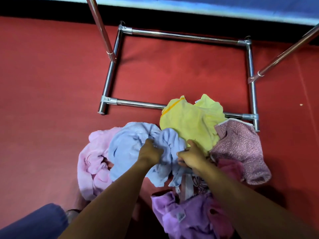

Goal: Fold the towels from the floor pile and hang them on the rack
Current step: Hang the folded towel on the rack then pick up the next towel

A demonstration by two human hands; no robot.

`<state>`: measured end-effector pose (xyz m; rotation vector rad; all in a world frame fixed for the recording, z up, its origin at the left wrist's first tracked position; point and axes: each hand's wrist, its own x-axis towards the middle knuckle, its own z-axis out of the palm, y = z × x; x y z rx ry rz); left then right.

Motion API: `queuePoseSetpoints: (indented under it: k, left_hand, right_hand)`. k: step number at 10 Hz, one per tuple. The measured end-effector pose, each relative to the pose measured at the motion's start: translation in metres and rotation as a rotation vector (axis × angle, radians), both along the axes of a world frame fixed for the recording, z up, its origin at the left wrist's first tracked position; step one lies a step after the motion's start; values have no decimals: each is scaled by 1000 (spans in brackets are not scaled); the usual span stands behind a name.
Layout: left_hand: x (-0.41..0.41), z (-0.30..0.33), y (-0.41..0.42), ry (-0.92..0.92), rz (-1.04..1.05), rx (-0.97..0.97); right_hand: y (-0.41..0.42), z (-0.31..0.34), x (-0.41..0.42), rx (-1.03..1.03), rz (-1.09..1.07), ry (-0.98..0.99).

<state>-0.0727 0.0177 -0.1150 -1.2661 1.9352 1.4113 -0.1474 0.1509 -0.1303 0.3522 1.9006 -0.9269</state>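
A pile of crumpled towels lies on the red floor in front of a chrome rack [183,36]. On top sits a light blue towel [126,149]. My left hand [150,152] grips a bunch of its cloth near the middle. My right hand [191,156] pinches the same blue towel just to the right. Around it lie a pale pink towel [89,163], a yellow towel [189,121], a mauve speckled towel [241,147] and a purple towel [186,216]. The yellow towel covers part of the rack's near base bar.
The rack's rectangular base [110,78] rests on the red carpet [43,83], and two upright poles [101,26] rise toward the camera. A dark skirting and a blue wall [207,9] run behind. My blue-clad knee [34,223] is at the lower left.
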Motion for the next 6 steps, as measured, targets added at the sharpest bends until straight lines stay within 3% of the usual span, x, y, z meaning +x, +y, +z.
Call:
queuePoseSetpoints:
  k: [1, 2, 4, 6]
  left_hand:
    - [-7, 15, 0, 53, 7, 90]
    - [-14, 33, 2, 76, 70, 206]
    - [-18, 105, 2, 222, 151, 337]
    - [-11, 185, 2, 514, -66, 330]
  right_hand:
    - [-4, 13, -1, -2, -149, -101]
    - [4, 31, -6, -19, -96, -90]
    - [21, 94, -7, -67, -10, 208]
    - [41, 181, -3, -282, 31, 428]
